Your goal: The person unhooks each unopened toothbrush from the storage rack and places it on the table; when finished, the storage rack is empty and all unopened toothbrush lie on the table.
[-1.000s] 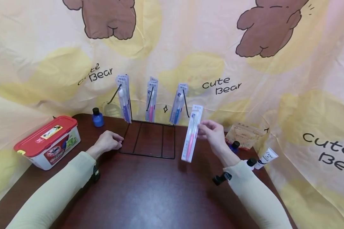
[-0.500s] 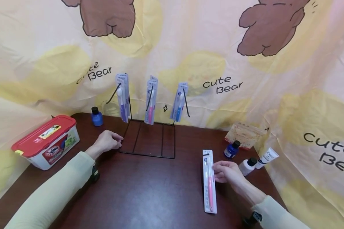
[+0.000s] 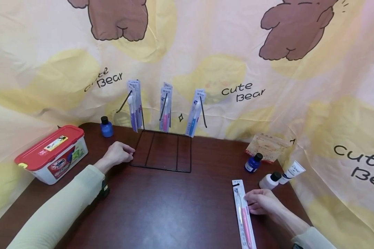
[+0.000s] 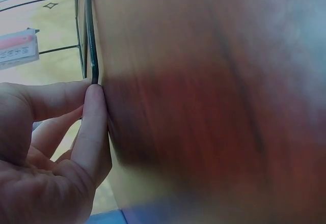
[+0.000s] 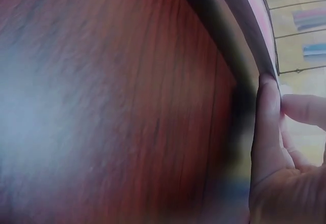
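My right hand (image 3: 265,203) pinches the edge of a packaged pink toothbrush (image 3: 243,216) at the front right of the table. In the right wrist view the thumb and a finger press the thin toothbrush pack (image 5: 252,23) from both sides. My left hand (image 3: 117,154) pinches the left front corner of a black wire display rack (image 3: 162,169); the left wrist view shows thumb and finger on the black wire (image 4: 92,40). On the rack's hooks hang packaged toothbrushes: purple (image 3: 133,110) at left, pink (image 3: 165,114) in the middle, blue (image 3: 194,117) at right.
A red-lidded OMO tub (image 3: 57,152) stands at the left, a blue bottle (image 3: 106,127) behind it. At the right are another blue bottle (image 3: 253,163), a white bottle (image 3: 269,181), a Dove tube (image 3: 293,172) and a tan pouch (image 3: 265,148). A printed curtain (image 3: 187,52) closes off the back.
My right hand has carried the packaged pink toothbrush from beside the rack rightward and toward me, down to the front right. The left hand has stayed at the rack's corner.
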Demonstrator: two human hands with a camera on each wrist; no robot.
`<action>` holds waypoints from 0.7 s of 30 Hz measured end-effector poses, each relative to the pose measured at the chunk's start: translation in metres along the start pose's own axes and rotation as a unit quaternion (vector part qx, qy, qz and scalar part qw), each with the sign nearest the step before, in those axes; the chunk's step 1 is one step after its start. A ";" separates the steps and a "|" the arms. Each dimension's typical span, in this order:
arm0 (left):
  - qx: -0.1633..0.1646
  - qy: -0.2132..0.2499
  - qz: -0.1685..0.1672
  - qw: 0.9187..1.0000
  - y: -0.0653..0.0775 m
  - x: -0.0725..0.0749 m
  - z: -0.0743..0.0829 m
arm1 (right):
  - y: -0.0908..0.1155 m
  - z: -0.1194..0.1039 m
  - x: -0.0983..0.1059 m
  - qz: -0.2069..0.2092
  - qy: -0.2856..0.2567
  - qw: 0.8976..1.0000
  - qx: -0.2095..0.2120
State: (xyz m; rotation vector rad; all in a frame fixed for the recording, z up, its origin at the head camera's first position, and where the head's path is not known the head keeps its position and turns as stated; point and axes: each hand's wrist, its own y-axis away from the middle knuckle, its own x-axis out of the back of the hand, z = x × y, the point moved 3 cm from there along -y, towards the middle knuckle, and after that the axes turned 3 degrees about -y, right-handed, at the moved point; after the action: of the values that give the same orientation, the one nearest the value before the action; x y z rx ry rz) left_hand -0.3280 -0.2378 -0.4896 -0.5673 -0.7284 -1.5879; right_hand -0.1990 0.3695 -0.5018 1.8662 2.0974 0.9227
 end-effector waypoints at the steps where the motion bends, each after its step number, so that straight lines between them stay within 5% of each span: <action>1: 0.000 0.000 0.000 1.000 0.000 0.000 0.001 | 0.000 0.002 0.002 -0.007 0.001 1.000 -0.001; 11: 0.005 -0.007 0.003 1.000 -0.004 -0.001 0.000 | 0.004 0.010 0.011 -0.056 0.045 0.997 0.020; 21: 0.008 -0.003 0.001 1.000 -0.003 -0.001 0.001 | 0.006 0.005 0.011 -0.037 0.095 0.994 0.032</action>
State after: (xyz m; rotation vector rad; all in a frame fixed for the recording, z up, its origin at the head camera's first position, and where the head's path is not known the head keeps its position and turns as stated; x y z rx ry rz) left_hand -0.3314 -0.2362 -0.4903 -0.5610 -0.7450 -1.5776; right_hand -0.1934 0.3816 -0.5000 1.7796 2.3151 1.0657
